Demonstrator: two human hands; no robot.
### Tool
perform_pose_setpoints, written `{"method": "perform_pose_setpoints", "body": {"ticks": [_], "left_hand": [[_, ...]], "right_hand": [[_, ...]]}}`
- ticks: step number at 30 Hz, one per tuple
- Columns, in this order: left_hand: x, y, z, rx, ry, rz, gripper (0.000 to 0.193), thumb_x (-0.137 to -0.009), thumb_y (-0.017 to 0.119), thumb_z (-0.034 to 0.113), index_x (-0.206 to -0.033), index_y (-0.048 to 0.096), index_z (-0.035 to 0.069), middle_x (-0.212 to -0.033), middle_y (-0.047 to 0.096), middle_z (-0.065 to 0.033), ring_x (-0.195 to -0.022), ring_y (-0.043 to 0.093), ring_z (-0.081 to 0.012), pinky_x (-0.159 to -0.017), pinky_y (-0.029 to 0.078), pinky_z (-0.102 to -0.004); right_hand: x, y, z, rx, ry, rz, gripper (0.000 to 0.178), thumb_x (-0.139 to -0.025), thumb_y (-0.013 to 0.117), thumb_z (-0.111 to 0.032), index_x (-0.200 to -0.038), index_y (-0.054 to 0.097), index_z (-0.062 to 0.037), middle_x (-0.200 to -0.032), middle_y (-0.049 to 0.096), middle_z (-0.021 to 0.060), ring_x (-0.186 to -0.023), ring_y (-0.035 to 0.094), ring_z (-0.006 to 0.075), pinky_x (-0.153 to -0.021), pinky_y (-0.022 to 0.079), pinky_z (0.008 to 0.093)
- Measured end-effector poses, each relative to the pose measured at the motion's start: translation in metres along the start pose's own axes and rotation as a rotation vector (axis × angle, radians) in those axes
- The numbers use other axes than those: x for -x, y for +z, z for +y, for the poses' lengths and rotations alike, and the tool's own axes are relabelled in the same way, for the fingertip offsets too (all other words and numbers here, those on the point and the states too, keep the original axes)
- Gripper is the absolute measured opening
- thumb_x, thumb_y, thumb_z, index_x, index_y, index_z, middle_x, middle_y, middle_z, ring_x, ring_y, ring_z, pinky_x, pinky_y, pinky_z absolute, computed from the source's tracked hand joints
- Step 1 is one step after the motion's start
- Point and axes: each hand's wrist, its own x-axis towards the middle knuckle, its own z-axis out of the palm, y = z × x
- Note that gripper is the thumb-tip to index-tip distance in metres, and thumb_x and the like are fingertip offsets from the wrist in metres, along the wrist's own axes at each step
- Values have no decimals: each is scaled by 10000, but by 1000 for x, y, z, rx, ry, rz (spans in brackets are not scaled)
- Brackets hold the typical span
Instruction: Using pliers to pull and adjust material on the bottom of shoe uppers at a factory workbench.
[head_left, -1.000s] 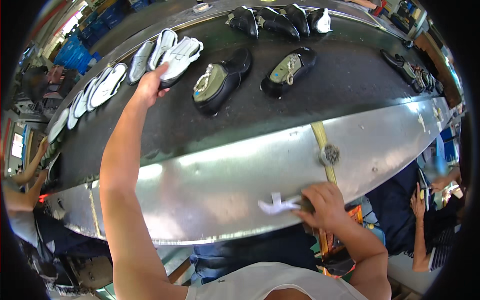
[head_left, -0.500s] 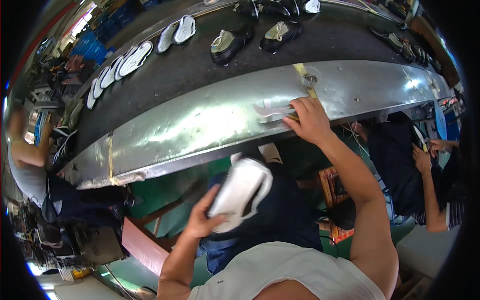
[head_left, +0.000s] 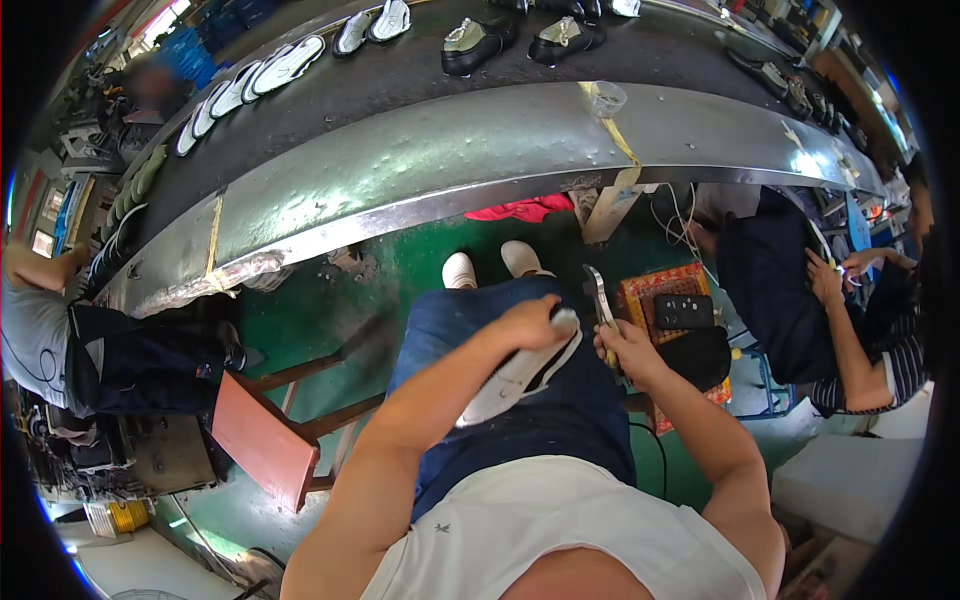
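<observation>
My left hand (head_left: 533, 326), fingers closed round its far end, holds a white shoe (head_left: 500, 388) over my lap; part of it is hidden by my hand and forearm. Just to the right, my right hand (head_left: 628, 350) grips a hand tool (head_left: 601, 298) with a slim, curved metal head and a yellowish handle. The tool points up and away from me, apart from the shoe. Its exact kind is unclear.
Beyond my knees runs a metal bench edge (head_left: 420, 165) with a small clear dish (head_left: 607, 98). Dark shoes (head_left: 478, 47) and white shoes (head_left: 285, 66) stand behind it. A pink-topped stool (head_left: 263, 440) is left; a black case (head_left: 684, 311) is right. People sit on both sides.
My right hand has drawn back from the metal bench edge to my lap with the tool. My left hand has moved right and away from me, changing its hold on the shoe.
</observation>
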Motion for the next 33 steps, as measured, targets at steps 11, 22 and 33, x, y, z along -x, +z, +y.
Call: {"method": "perform_pose_setpoints", "body": {"ticks": [11, 22, 33], "left_hand": [[28, -4, -65, 1140, -155, 323, 713, -988, 653, 401, -1512, 386, -2, -1308, 631, -186, -1183, 627, -272, -1016, 496, -372], [42, -20, -81, 62, -190, 460, 632, -995, 558, 299, -1437, 382, -117, -1323, 577, -329, -1131, 629, -467, -944, 536, -467], [91, -119, -87, 723, 81, 225, 445, -963, 677, 132, -1375, 580, -6, -1301, 665, -184, -1188, 648, -286, -967, 522, -378]], "right_hand": [[-40, 19, -147, 1063, -796, 271, 479, -961, 650, -343, -1217, 539, 47, -1094, 627, 276, -1002, 619, 464, -867, 498, 510], [-278, 104, -310, 1079, -1007, 406, 582, -877, 742, -404, -1217, 595, 45, -1314, 586, 224, -1294, 507, 401, -1078, 429, 472], [-460, 164, -392, 717, -339, 714, 1245, -705, 855, -553, -1543, 157, 47, -1573, 238, 342, -1399, 399, 482, -1145, 396, 446]]}}
